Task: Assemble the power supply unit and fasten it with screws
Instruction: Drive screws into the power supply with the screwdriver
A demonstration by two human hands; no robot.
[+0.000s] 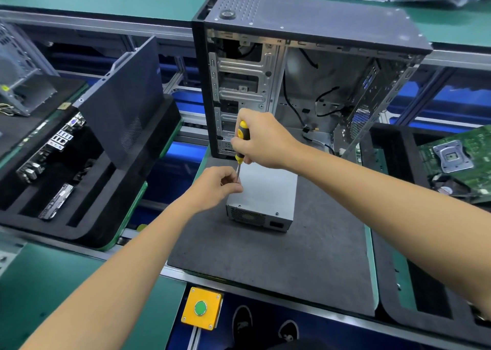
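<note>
My right hand (pixel 261 139) is wrapped around the yellow-and-black handle of the screwdriver (pixel 240 144), holding it nearly upright. My left hand (pixel 221 183) pinches the bare shaft low down, fingers curled at the tip; whether a screw sits there I cannot tell. Both hands hover over the near-left corner of the power supply unit (pixel 263 198).

I judge the step to be seating a screw on the tip. To do it well I would keep the shaft steady with the left fingers and let go only once the bit has bitten.

The power supply unit is a plain grey metal box with a fan grille and socket on its near face. It lies flat on the dark mat (pixel 279 264), just in front of the open computer case (pixel 305 84), outside it.
</note>
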